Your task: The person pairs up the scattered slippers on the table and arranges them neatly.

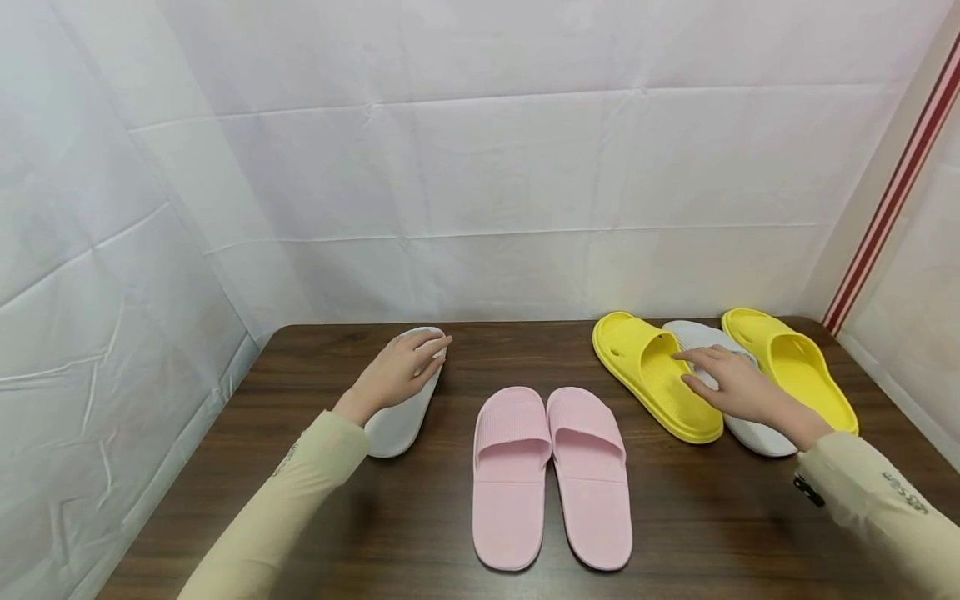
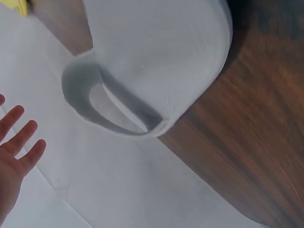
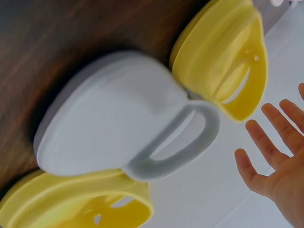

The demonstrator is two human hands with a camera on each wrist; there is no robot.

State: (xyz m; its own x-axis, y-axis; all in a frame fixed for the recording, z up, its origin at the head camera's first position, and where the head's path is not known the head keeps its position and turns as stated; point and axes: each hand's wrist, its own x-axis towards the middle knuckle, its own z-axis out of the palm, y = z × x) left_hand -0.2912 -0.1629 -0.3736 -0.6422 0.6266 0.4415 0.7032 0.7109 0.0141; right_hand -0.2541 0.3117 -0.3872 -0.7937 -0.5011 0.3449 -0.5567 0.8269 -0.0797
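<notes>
In the head view my left hand (image 1: 396, 372), fingers spread, is over a light grey slipper (image 1: 401, 421) on the left of the table. The left wrist view shows that slipper's strap (image 2: 80, 90) apart from the left hand (image 2: 14, 152). On the right, my right hand (image 1: 738, 385) hovers with loose fingers over a second grey slipper (image 1: 693, 333), which lies between two yellow slippers, one on its left (image 1: 660, 379) and one on its right (image 1: 798, 375). The right wrist view has the right hand (image 3: 280, 166) clear of the grey slipper (image 3: 109, 114), holding nothing.
Two pink slippers, a left one (image 1: 510, 508) and a right one (image 1: 596, 508), lie side by side at the table's middle, toes away from me. The dark wooden table (image 1: 360, 533) meets a white cloth wall (image 1: 510, 167) at its back edge.
</notes>
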